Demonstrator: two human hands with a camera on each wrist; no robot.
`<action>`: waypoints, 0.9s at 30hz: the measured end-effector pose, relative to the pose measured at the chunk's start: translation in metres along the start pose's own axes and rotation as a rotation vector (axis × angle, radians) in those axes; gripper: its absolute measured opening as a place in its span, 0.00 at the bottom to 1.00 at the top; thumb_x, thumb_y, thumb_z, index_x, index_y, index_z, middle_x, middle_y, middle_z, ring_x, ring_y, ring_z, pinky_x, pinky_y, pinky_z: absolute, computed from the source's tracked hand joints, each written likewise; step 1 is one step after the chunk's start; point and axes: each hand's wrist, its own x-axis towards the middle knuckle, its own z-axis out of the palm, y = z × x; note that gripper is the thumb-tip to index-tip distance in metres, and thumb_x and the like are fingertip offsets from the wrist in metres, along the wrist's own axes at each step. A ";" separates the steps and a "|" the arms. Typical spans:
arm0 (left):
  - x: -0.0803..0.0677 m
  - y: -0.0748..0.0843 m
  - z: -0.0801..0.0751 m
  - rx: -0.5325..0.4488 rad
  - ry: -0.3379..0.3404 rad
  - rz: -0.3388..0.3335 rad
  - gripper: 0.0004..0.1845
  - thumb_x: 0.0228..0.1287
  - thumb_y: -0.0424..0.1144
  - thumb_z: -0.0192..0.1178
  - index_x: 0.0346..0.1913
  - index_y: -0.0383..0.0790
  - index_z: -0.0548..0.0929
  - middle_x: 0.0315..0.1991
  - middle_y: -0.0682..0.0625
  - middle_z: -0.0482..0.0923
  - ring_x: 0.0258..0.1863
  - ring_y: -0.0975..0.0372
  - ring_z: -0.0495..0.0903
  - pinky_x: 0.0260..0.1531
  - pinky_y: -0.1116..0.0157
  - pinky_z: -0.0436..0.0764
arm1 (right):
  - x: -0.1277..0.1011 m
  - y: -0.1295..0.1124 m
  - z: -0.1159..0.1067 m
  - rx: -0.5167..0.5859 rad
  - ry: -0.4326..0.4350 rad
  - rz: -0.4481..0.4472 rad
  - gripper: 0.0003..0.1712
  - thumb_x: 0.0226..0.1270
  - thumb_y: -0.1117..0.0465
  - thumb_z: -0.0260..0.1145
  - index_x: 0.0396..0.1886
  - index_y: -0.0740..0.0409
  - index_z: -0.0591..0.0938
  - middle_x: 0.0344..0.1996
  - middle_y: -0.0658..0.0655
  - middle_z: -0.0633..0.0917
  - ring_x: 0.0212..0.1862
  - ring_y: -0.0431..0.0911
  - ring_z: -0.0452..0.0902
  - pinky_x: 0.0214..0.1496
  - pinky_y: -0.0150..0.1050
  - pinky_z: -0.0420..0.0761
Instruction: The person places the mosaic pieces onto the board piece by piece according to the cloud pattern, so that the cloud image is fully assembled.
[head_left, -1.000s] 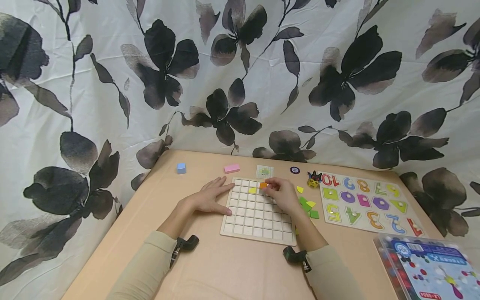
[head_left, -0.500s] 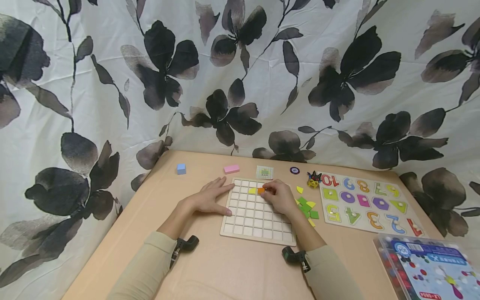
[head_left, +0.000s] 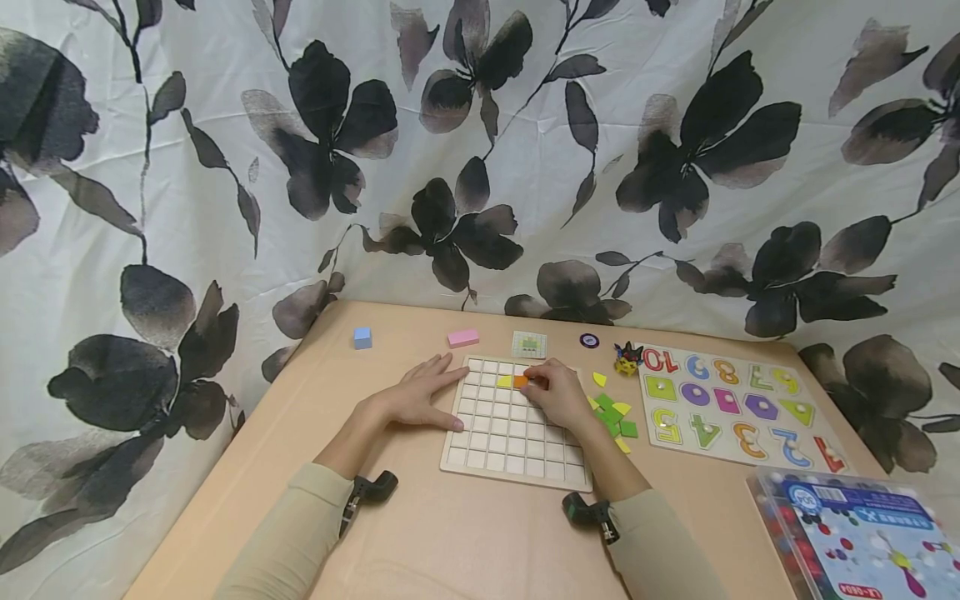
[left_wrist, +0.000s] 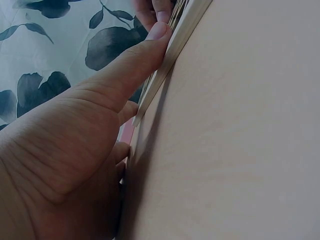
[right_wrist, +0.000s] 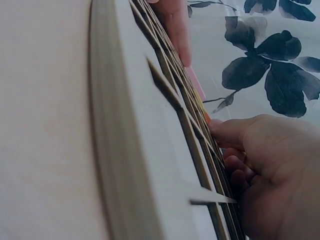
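A white grid board (head_left: 495, 437) with square cells and a wooden edge lies mid-table. My right hand (head_left: 558, 396) pinches a small orange tile (head_left: 520, 382) between thumb and fingers, low over an upper row, right beside a yellow tile (head_left: 505, 381). In the right wrist view only a sliver of the orange tile (right_wrist: 207, 117) shows past the thumb tip. My left hand (head_left: 412, 396) lies at the board's left side, fingers extended. Its thumb (left_wrist: 145, 47) touches the board's wooden edge (left_wrist: 175, 47) in the left wrist view.
Green tiles (head_left: 628, 429) and several yellow pieces lie right of the board. Beyond it are a blue cube (head_left: 363, 337), a pink block (head_left: 463, 337), a pattern card (head_left: 529, 344), a dark disc (head_left: 590, 341) and a figurine (head_left: 627, 359). A number puzzle (head_left: 720, 446) and plastic case (head_left: 862, 533) stand right.
My right hand has moved slightly left and down with the orange tile, which now sits beside the yellow tile. My left hand has stayed in place.
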 end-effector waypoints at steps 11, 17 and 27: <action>0.001 -0.001 -0.001 -0.001 -0.011 -0.009 0.58 0.53 0.73 0.69 0.84 0.60 0.55 0.86 0.42 0.36 0.86 0.47 0.34 0.83 0.43 0.38 | 0.001 0.001 0.000 0.019 0.004 -0.003 0.20 0.69 0.61 0.74 0.58 0.61 0.86 0.43 0.56 0.83 0.42 0.47 0.74 0.43 0.38 0.75; 0.000 0.000 -0.001 0.003 -0.003 0.004 0.58 0.54 0.72 0.70 0.84 0.58 0.57 0.86 0.41 0.37 0.86 0.45 0.35 0.82 0.41 0.39 | -0.003 -0.003 -0.013 0.075 0.008 -0.020 0.19 0.72 0.59 0.71 0.59 0.62 0.85 0.42 0.56 0.83 0.41 0.47 0.75 0.41 0.36 0.76; 0.001 0.000 -0.001 -0.003 0.000 0.010 0.57 0.54 0.72 0.70 0.84 0.57 0.57 0.86 0.39 0.37 0.85 0.44 0.35 0.82 0.40 0.39 | -0.008 -0.012 -0.041 0.029 0.003 -0.047 0.22 0.75 0.54 0.69 0.64 0.57 0.84 0.48 0.57 0.83 0.44 0.48 0.76 0.42 0.39 0.77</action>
